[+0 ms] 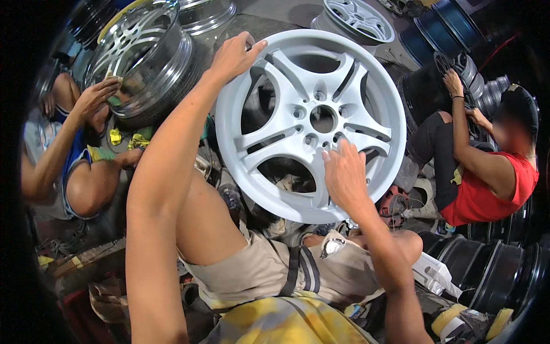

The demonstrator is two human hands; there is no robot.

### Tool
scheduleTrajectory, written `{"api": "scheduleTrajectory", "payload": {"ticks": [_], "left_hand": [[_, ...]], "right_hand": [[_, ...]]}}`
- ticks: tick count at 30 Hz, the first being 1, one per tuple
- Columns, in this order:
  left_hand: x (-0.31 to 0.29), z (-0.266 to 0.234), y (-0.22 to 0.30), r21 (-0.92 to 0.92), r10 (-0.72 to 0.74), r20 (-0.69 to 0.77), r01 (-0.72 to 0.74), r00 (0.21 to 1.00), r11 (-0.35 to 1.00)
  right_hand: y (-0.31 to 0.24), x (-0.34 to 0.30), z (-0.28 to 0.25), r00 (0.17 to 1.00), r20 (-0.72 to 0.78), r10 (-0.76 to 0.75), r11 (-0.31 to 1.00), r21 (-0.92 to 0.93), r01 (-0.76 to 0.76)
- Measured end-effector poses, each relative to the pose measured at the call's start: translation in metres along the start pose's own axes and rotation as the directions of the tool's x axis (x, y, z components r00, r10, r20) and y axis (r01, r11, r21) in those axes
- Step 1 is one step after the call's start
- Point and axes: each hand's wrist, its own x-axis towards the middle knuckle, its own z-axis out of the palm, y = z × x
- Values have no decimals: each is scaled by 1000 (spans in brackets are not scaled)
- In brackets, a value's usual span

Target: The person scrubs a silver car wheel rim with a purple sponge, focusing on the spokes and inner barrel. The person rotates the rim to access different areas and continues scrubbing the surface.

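Observation:
A pale grey five-spoke car wheel rim point(286, 132) stands upright on its edge in front of my knees, its face turned toward me. My left hand point(234, 56) grips the rim's upper left edge, arm stretched out. My right hand point(342, 175) rests on the lower right spokes, fingers pressed flat against the painted surface. I cannot tell whether anything is under the right fingers. My bent legs in beige shorts lie below the wheel.
A person in a blue top at the left rubs a shiny chrome rim point(143, 54). A person in a red shirt point(487, 189) at the right works on dark rims point(470, 80). More rims lie at the back point(358, 20) and lower right point(492, 269).

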Motion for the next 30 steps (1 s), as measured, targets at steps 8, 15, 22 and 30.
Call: {"api": "scheduleTrajectory", "payload": {"ticks": [8, 15, 22, 30], "left_hand": [[-5, -2, -1, -24, -60, 29, 61, 998, 998], [-7, -11, -14, -39, -60, 66, 63, 996, 997], [-12, -19, -1, -49, -54, 127, 61, 990, 997], [-21, -28, -2, 0, 89, -22, -89, 996, 996]], "right_hand": [[-20, -1, 10, 968, -128, 216, 976, 49, -211], [-27, -34, 9, 939, -113, 324, 944, 110, -312], [-25, -3, 22, 940, -211, 267, 963, 29, -267], [32, -26, -67, 987, 162, 20, 958, 279, -65]]}}
